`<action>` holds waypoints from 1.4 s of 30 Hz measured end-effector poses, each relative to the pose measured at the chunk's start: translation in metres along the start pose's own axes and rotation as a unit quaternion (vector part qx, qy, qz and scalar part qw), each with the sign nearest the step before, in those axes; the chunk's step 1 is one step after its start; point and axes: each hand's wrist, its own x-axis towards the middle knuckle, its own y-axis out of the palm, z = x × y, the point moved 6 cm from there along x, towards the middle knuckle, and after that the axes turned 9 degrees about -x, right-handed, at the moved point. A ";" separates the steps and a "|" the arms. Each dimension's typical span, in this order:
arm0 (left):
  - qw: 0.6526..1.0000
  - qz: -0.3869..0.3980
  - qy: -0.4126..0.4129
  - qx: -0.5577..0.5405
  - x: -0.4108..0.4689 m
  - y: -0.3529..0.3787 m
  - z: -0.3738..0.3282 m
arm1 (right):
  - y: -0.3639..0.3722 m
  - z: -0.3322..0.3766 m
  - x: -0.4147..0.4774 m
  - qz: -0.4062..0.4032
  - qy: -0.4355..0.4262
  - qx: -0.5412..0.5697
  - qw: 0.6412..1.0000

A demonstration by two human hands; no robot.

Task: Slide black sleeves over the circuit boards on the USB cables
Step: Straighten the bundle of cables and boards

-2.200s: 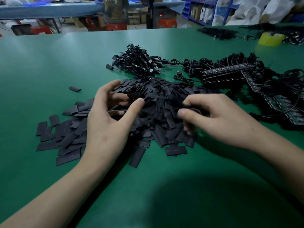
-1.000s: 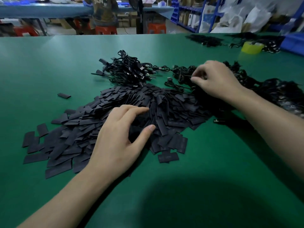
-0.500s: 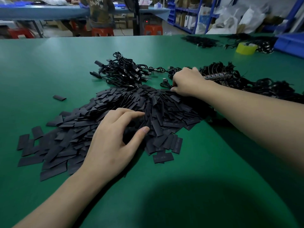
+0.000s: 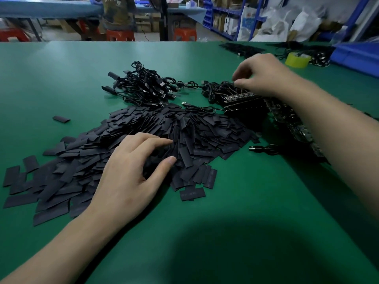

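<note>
Over the green tabletop [image 4: 61, 78], the left hand [image 4: 131, 173] rests slack on the sleeves [image 4: 205, 136] while the right hand [image 4: 264, 76] pinches at the circuit boards [image 4: 242, 99], apparently fetching one; picking a sleeve follows.

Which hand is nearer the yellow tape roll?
Right. The right hand is at the circuit boards, just left of the tape roll; the left hand rests on the sleeve pile, far nearer the camera and further left.

Shirt [image 4: 117, 13] back — "OWN", print on sleeves [image 4: 192, 194] illegible
</note>
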 end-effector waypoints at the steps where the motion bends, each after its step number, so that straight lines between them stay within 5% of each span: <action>1: 1.000 -0.001 0.008 0.005 -0.001 0.000 -0.002 | -0.003 -0.003 -0.011 -0.030 0.014 0.021 0.999; 4: 0.998 -0.010 0.046 0.041 -0.002 0.000 -0.014 | 0.013 0.022 -0.058 -0.092 -0.005 0.072 0.993; 9: 0.979 0.015 0.135 0.152 0.011 0.001 -0.050 | 0.054 0.069 -0.098 -0.070 -0.053 0.108 0.990; 17: 0.987 0.092 0.077 0.103 0.115 0.047 -0.081 | 0.078 0.083 -0.111 -0.035 -0.070 0.132 0.988; 22: 0.990 0.134 0.038 0.005 0.164 0.105 -0.100 | 0.081 0.076 -0.106 -0.012 -0.039 0.127 0.991; 28: 0.994 0.105 -0.004 0.029 0.206 0.130 -0.074 | 0.075 0.067 -0.101 -0.052 -0.021 0.150 0.987; 36: 0.979 0.201 -0.004 0.039 0.237 0.144 -0.048 | 0.057 0.037 -0.103 -0.215 0.095 0.171 0.957; 42: 0.978 0.207 0.030 0.017 0.243 0.142 -0.039 | 0.070 0.023 -0.094 -0.154 0.145 0.185 0.960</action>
